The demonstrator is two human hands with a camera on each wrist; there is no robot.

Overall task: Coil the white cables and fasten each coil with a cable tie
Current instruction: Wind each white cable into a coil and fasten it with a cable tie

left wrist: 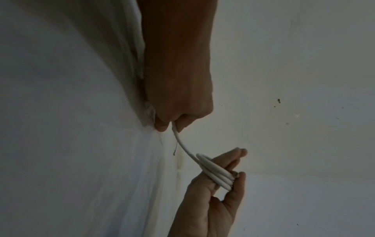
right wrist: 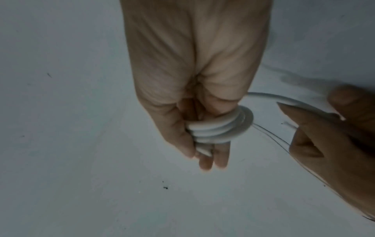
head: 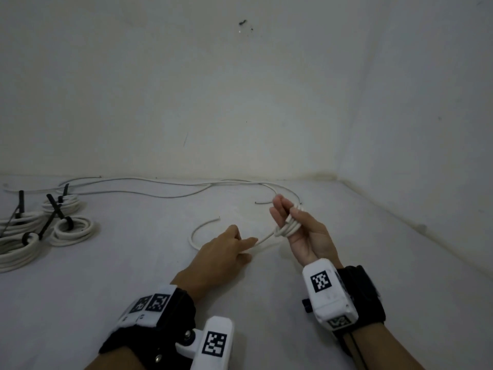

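A white cable (head: 265, 238) runs from my left hand (head: 226, 249) to my right hand (head: 298, 228). Several turns of it form a small coil (head: 289, 227) wound round two straight fingers of the right hand, and the thumb presses the turns against them (right wrist: 215, 129). The left hand, low on the white surface, pinches the cable's free stretch between thumb and forefinger (left wrist: 173, 126). Behind it the loose tail (head: 198, 231) curves away on the surface. In the left wrist view the coil (left wrist: 215, 173) sits on the right hand's fingers (left wrist: 225, 160).
Several finished white coils (head: 72, 231) with black ties (head: 53, 214) lie at the far left. Other loose white cables (head: 149, 182) run along the foot of the back wall (head: 240, 102). A side wall (head: 426, 156) closes the right.
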